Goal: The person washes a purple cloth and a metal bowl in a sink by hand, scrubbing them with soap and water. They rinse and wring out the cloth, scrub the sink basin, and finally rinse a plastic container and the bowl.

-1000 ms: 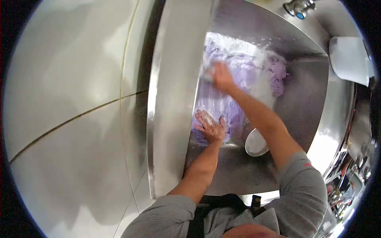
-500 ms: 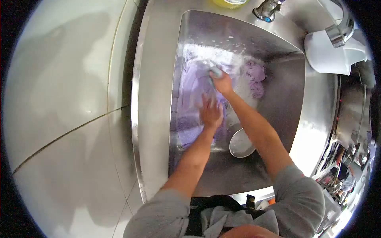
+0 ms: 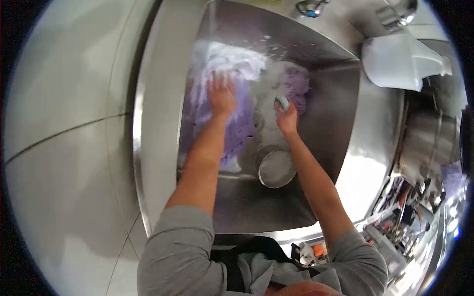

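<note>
A purple cloth (image 3: 239, 121) lies spread and wet along the left side of the steel sink (image 3: 266, 217), with white suds (image 3: 239, 56) at its upper end. My left hand (image 3: 221, 93) rests on this cloth near the suds, its fingers spread. My right hand (image 3: 287, 118) is closed around a small pale grey object (image 3: 282, 103), perhaps a brush or bar; its exact kind is unclear. Just beyond that hand sits a second, bunched purple cloth (image 3: 297, 84). Below my right hand, a round bowl (image 3: 277, 169) stands in the sink.
A white plastic jug (image 3: 392, 61) stands on the sink's right ledge, below a metal faucet (image 3: 390, 17). One tap knob (image 3: 311, 7) is at the back rim. White tiles (image 3: 64, 167) lie left of the sink; assorted utensils and containers are at lower right.
My left hand has moved up the cloth toward the suds. My right hand, still holding the pale object, has moved off the spread cloth toward the bunched one. The view has shifted.
</note>
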`<state>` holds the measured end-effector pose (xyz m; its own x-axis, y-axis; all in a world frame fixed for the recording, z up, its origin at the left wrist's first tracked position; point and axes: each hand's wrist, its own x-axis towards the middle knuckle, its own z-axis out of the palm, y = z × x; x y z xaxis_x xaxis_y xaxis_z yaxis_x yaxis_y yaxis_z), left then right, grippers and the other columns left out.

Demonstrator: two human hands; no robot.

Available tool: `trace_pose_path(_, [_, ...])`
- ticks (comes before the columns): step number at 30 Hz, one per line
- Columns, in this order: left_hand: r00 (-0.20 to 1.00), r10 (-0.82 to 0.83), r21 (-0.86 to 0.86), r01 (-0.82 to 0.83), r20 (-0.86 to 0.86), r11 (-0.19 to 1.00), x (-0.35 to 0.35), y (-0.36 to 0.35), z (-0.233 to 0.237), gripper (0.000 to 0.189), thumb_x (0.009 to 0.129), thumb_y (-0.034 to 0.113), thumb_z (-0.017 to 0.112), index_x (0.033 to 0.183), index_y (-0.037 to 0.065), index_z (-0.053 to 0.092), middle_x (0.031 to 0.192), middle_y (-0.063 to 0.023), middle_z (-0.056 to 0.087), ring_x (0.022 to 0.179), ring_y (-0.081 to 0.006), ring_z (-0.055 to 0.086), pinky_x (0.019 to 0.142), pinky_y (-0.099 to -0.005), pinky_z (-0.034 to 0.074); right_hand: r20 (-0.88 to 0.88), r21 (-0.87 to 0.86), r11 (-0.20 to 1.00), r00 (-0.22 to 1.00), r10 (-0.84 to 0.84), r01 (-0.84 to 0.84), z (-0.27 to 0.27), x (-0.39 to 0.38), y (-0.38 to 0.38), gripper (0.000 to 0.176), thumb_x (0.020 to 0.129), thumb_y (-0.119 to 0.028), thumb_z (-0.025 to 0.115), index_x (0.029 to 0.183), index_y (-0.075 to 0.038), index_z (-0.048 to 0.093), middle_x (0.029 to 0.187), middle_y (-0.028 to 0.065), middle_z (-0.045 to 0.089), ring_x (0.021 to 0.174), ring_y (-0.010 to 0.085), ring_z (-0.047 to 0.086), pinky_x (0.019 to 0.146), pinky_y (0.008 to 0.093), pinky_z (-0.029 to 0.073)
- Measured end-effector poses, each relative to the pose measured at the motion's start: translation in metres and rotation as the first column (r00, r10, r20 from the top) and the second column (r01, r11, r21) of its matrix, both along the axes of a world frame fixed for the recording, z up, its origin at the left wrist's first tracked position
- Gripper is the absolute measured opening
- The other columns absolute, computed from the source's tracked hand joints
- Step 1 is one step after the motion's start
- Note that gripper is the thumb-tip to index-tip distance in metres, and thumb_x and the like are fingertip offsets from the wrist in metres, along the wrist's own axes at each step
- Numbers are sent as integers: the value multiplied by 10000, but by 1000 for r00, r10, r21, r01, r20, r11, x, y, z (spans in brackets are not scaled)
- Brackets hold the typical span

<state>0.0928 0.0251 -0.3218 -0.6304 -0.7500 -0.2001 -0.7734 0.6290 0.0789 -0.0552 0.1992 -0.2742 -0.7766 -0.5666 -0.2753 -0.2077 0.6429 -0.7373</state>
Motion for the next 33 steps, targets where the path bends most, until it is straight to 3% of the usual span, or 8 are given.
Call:
trace_pose_path(3, [964, 206, -80, -222, -171, 972, 62, 87, -14, 568, 925, 344, 400, 1443, 131, 305, 1503, -114, 265, 1412, -316, 152, 1119, -529, 87, -694, 67, 940, 661, 285, -335, -77, 77, -26, 393, 883, -233, 567, 1201, -7, 517, 1201, 211, 553, 1102, 321, 552, 908, 378, 463])
trace_pose_path(5, [744, 416, 173, -385, -524, 907, 100, 120, 11, 570, 920, 340, 420, 1436, 121, 316, 1494, -144, 267, 1407, -343, 154, 1111, -549, 90, -671, 240, 855, 558, 488, -459, -143, 91, -29, 390, 886, -247, 539, 1196, -11, 524, 1205, 221, 545, 1120, 319, 538, 928, 395, 447])
trace_pose_path(7, [865, 391, 81, -386, -316, 919, 104, 124, -9, 603, 909, 367, 454, 1440, 124, 305, 1498, -152, 254, 1404, -348, 163, 1102, -557, 108, -61, 343, 598, 618, 783, -724, -77, 49, -77, 414, 879, -255, 505, 1214, -14, 533, 1276, 250, 482, 1196, 351, 460, 1023, 456, 348])
trace_pose_path(12, [913, 350, -62, -370, -207, 927, 103, 141, -24, 641, 898, 469, 418, 1425, 114, 337, 1512, -152, 226, 1405, -350, 161, 1066, -577, 160, -697, 263, 889, 563, 443, -374, -127, 64, -56, 387, 833, -215, 540, 1185, -60, 578, 1289, 214, 469, 1211, 362, 419, 1037, 442, 318])
trace_pose_path(18, [890, 440, 51, -437, -122, 898, 102, 136, -8, 643, 906, 488, 393, 1399, 76, 390, 1517, -125, 230, 1413, -330, 146, 1072, -594, 84, -332, 410, 832, 789, 517, -373, -26, 9, -65, 547, 811, -87, 550, 1327, 14, 403, 1334, 260, 421, 1239, 364, 415, 1028, 436, 345])
trace_pose_path(20, [893, 424, -31, -433, -150, 901, 100, 137, -10, 647, 906, 486, 395, 1404, 73, 382, 1518, -121, 230, 1410, -335, 154, 1074, -597, 66, -63, -3, 996, 994, 92, -92, -105, 26, -45, 549, 802, -108, 569, 1310, 31, 412, 1298, 233, 450, 1202, 356, 439, 995, 436, 372])
trace_pose_path(24, [887, 436, 66, -431, -153, 900, 106, 134, -4, 685, 911, 475, 406, 1439, 54, 297, 1520, -150, 210, 1409, -360, 138, 1071, -608, 77, -409, 305, 848, 745, 527, -433, -64, 4, -80, 456, 872, -201, 504, 1278, 2, 462, 1304, 204, 459, 1201, 357, 437, 1005, 433, 356])
trace_pose_path(33, [868, 446, 61, -444, -218, 894, 113, 153, -18, 771, 908, 546, 354, 1429, -14, 256, 1478, -230, 246, 1410, -380, 111, 1071, -629, 43, -174, 291, 831, 828, 534, -474, -62, 54, -118, 434, 915, -307, 474, 1280, -75, 510, 1364, 161, 447, 1256, 363, 380, 1074, 444, 256])
